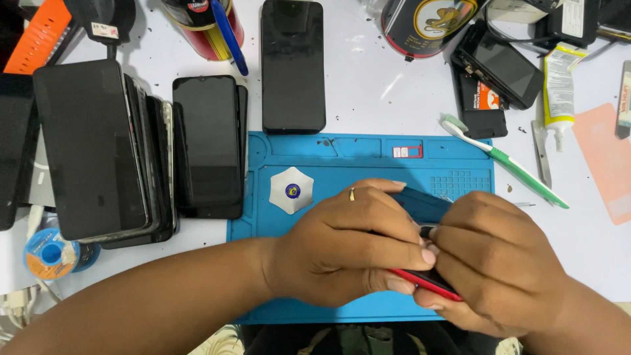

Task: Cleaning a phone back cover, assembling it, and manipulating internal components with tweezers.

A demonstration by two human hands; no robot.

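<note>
Both my hands close on a red-edged phone held over a blue work mat. My left hand, with a ring on one finger, wraps the phone's left side. My right hand grips its right side, thumb pressed near a small dark part at the phone's top edge. A dark blue panel of the phone shows between my hands. Most of the phone is hidden under my fingers.
A white rounded pick lies on the mat. Stacks of black phones sit at left, one more phone above the mat. A green toothbrush, glue tube, tweezers, solder spool and cans surround them.
</note>
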